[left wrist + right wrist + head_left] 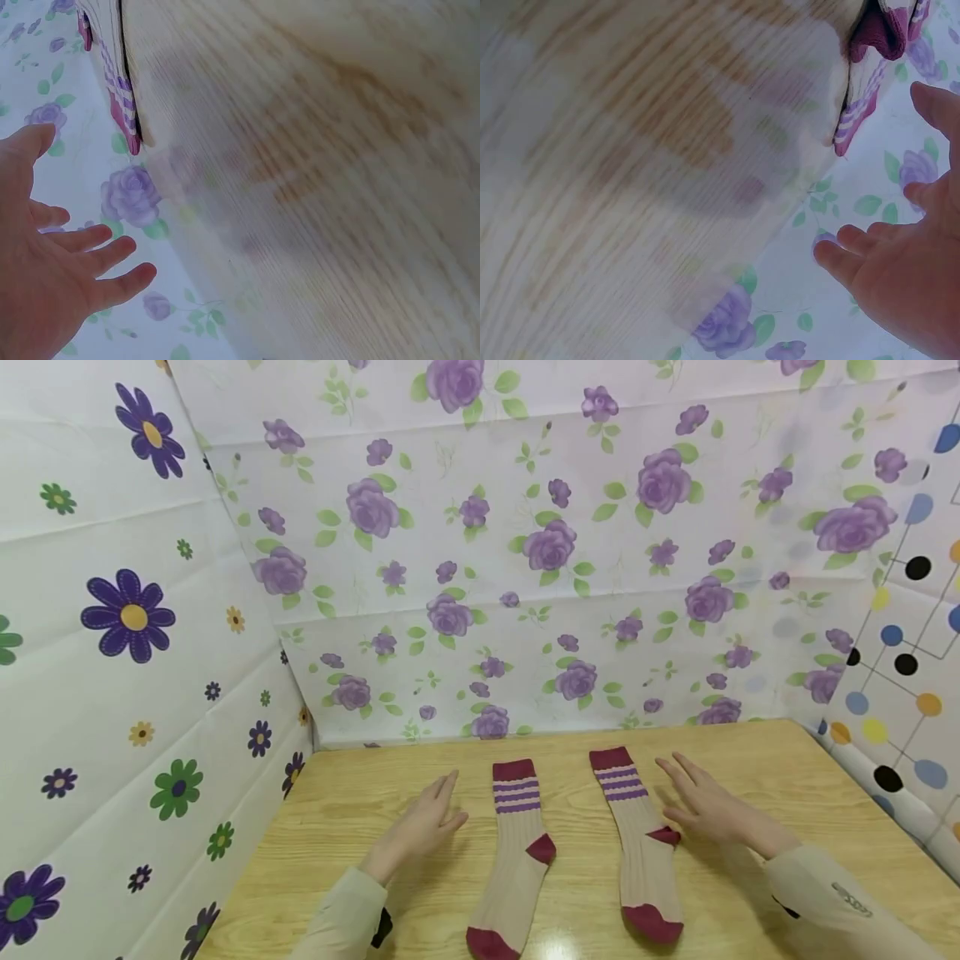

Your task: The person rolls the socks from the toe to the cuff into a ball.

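Observation:
Two beige socks with maroon cuffs, heels and toes and purple stripes lie flat, side by side, in the head view. The left sock [508, 860] has its toe toward me, and so does the right sock [643, 852]. My left hand [422, 820], fingers extended, is left of the left sock and apart from it. On the far right, my right hand [708, 806] has its fingers spread beside the right sock's leg, close to its heel. Neither hand holds anything. Both wrist views show an open palm [52, 277], with a sock [862, 97] at the upper edge.
The socks lie on a light wooden table [577, 835]. Behind it stands a white cloth [465, 677] with purple roses. Another flowered cloth [97, 710] borders the left side, and a dotted cloth [900, 693] the right.

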